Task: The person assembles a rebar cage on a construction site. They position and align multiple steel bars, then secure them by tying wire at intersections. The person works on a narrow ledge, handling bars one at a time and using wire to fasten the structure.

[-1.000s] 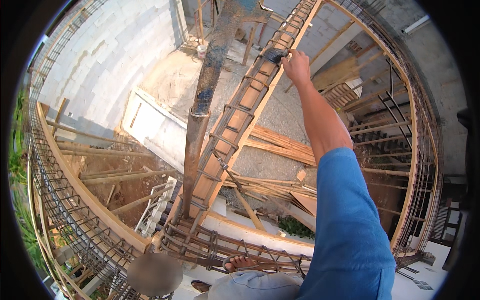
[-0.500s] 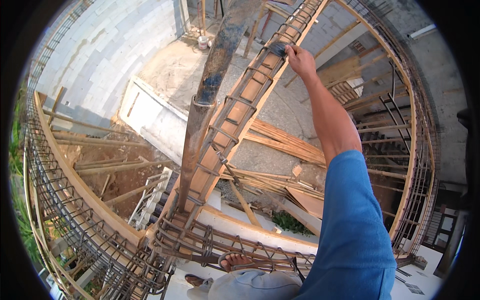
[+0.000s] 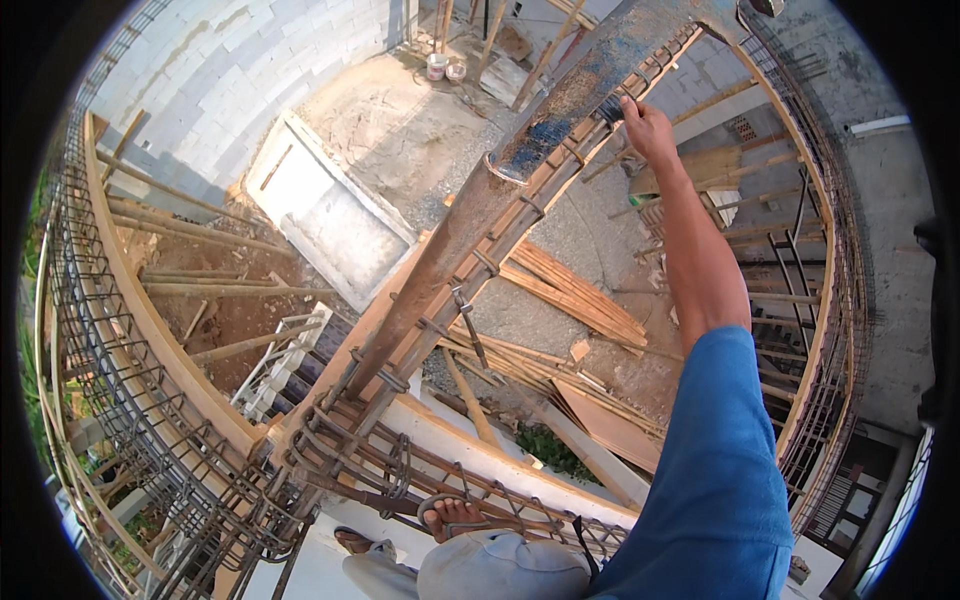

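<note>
My right hand point(image 3: 650, 132), at the end of an outstretched arm, is closed on a bundle of thin black wire point(image 3: 610, 107). The bundle lies at a long rebar cage point(image 3: 487, 262), which rests in a narrow wooden formwork. A rusty steel pipe point(image 3: 440, 260), its thicker upper part streaked blue, slants across the view just left of the hand and hides much of the cage. Partway along the cage, a metal hand tool point(image 3: 462, 302) hangs at its edge. My left hand is out of view.
Curved formwork with rebar cages point(image 3: 155, 370) runs along the left, and another curve point(image 3: 825, 300) along the right. My sandalled foot point(image 3: 453, 516) stands on the lower bars. Far below lie stacked planks point(image 3: 575, 300), a pale trough point(image 3: 330, 210), bamboo props point(image 3: 215, 290) and buckets point(image 3: 437, 66).
The view has shifted, and the pipe's upper part now appears farther right, over the rebar cage. My right hand shows slightly farther right and lower, still gripping the wire bundle.
</note>
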`<action>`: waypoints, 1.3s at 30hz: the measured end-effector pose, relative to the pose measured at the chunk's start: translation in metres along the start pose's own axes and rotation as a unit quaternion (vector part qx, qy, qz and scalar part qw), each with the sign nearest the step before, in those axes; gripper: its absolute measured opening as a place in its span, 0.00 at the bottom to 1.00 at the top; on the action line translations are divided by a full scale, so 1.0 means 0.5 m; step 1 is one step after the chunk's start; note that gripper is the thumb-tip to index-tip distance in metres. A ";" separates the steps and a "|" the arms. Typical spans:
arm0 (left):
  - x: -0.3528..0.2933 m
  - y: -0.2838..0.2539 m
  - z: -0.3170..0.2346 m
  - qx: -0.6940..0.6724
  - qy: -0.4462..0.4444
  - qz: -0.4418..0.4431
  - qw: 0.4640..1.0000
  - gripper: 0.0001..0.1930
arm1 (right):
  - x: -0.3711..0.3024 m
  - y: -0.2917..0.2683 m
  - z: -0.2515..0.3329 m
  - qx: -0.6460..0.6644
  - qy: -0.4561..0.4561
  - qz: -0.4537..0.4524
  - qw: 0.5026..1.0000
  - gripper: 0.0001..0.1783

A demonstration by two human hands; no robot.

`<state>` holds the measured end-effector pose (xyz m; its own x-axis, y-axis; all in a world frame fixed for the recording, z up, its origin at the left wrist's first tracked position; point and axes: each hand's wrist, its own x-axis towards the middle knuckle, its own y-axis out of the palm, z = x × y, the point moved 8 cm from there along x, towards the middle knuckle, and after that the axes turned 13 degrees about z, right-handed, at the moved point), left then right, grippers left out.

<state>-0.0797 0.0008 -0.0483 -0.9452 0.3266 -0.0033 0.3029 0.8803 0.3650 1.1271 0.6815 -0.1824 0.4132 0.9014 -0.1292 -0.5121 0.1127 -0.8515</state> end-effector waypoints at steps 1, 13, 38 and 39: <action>-0.004 0.001 -0.002 0.000 0.003 -0.014 1.000 0.14 | -0.007 -0.011 0.006 0.016 -0.005 -0.012 1.000 0.29; -0.043 0.066 -0.012 0.058 -0.002 -0.052 0.997 0.17 | -0.105 0.158 0.080 -0.418 -0.016 0.094 0.903 0.17; -0.140 0.200 -0.001 0.118 0.019 -0.061 0.991 0.16 | -0.622 0.253 0.036 0.632 0.016 0.258 0.730 0.06; -0.140 0.198 0.001 0.111 0.016 -0.060 0.992 0.16 | -0.682 0.285 0.081 0.626 0.037 0.279 0.727 0.06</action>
<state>0.0163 0.0653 -0.0122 -0.9784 0.2069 -0.0044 0.2039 0.9675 0.1498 0.8827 0.4074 -0.2391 -0.1062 0.9333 -0.3431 -0.8810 0.0717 0.4676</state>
